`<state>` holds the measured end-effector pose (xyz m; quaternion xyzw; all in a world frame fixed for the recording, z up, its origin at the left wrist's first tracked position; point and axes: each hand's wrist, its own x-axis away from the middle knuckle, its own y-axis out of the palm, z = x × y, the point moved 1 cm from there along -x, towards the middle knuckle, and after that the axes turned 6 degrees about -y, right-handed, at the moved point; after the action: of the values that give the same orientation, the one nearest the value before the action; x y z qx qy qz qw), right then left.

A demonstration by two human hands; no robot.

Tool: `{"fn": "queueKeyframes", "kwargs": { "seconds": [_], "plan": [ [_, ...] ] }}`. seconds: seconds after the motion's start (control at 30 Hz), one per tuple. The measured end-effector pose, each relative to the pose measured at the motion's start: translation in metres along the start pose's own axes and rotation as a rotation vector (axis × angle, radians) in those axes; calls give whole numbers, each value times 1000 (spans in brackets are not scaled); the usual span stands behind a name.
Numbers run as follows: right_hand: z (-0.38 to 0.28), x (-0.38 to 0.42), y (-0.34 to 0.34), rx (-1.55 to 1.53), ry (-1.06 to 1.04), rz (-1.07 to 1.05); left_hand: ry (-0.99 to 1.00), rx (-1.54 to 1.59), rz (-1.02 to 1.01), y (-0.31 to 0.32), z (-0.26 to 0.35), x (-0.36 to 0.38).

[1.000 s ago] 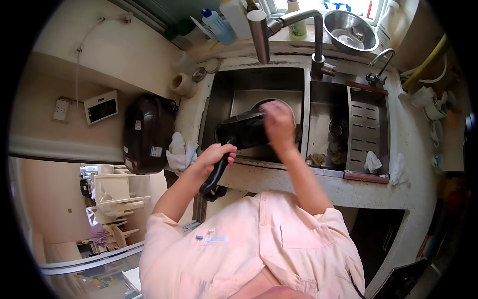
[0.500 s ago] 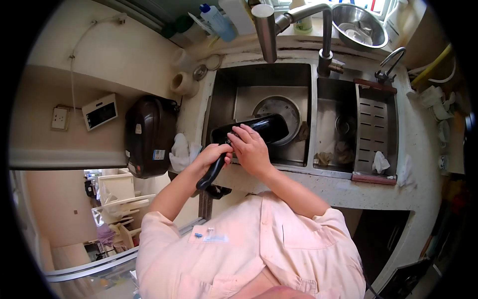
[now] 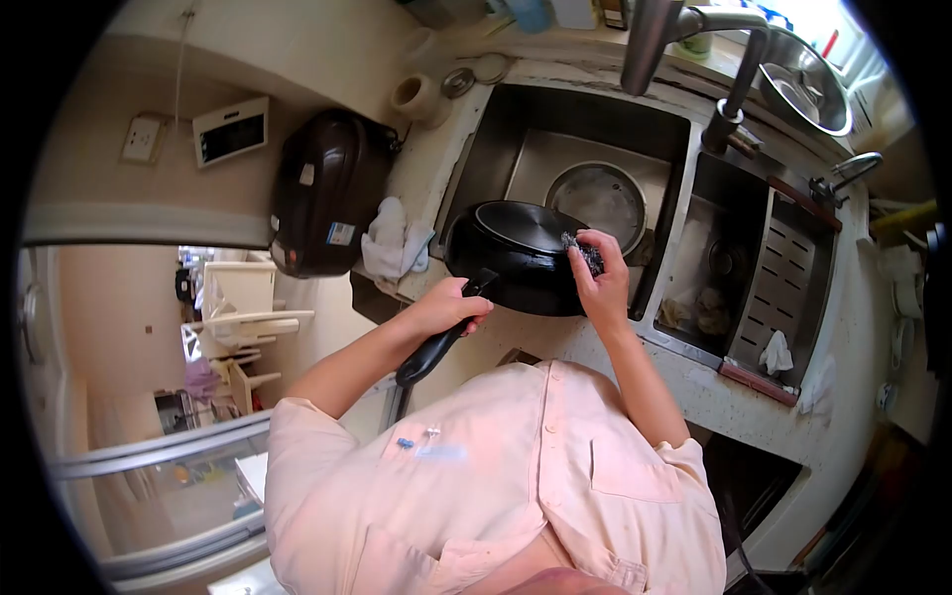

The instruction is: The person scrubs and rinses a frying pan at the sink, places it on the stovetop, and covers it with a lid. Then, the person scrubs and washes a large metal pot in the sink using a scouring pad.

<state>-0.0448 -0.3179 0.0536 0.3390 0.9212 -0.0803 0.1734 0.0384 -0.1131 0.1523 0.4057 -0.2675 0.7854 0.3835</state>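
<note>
Frying pan (image 3: 516, 253): black, round, smooth and glossy, with a long dark handle; held tilted over the near edge of the left sink basin (image 3: 555, 149), base turned up toward the camera.

Left hand (image 3: 451, 305): fingers wrapped tight around the pan's handle, which runs out toward 7 o'clock below the fist.

Right hand (image 3: 600, 283): fingers pinched together on a scouring pad (image 3: 585, 253), dark, wiry and rough-looking, pressed against the pan's rim at its 3 o'clock side.

Left sink basin: stainless steel, rectangular; a round metal lid or plate (image 3: 600, 198) lies flat on its floor, at 1 o'clock from the pan.

Right sink basin (image 3: 709, 268): holds brownish scraps near the front; a slotted metal tray (image 3: 793, 278) sits across it at 3 o'clock.

Counter (image 3: 694, 387): pale, speckled stone. At 9 o'clock from the pan, a crumpled white cloth (image 3: 392, 238); beyond it a dark, rounded appliance (image 3: 322, 188). Metal bowl (image 3: 803, 84) at 1 o'clock, behind the faucet (image 3: 684, 30).
</note>
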Motion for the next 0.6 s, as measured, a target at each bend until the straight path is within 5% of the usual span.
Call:
{"fn": "queueKeyframes", "kwargs": {
  "seconds": [0.6],
  "plan": [
    [-72, 77, 50, 537, -338, -222, 215, 191, 102, 41, -92, 4]
  ]
}}
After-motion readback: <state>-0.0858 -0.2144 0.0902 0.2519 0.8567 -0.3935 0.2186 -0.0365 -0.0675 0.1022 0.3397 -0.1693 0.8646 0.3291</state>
